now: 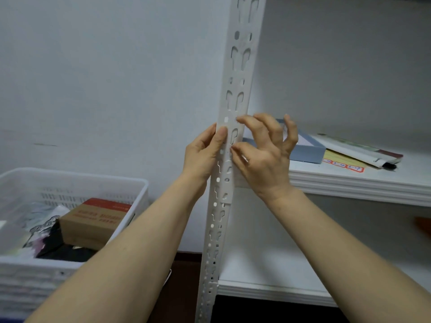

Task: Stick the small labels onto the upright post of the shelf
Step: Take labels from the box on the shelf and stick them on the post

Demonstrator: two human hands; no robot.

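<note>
- The upright post (235, 94) is centred in frame, with open wall (116, 89) to its left and the shelf board (349, 183) to its right.
- Its left edge is gripped by the left hand (203, 155), thumb on the front.
- The right hand (263, 150) is clawed, thumb and forefinger tips on the post; any label beneath cannot be told.

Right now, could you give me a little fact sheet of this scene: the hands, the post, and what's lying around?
left hand: grips the left edge of the upright post, thumb on its front
right hand: index and thumb tips touch the post's front, other fingers curled clear of it
label: too pale against the post to make out
shelf board: carries a blue-grey box and papers
white basket: left of the post, holds a cardboard box
</note>
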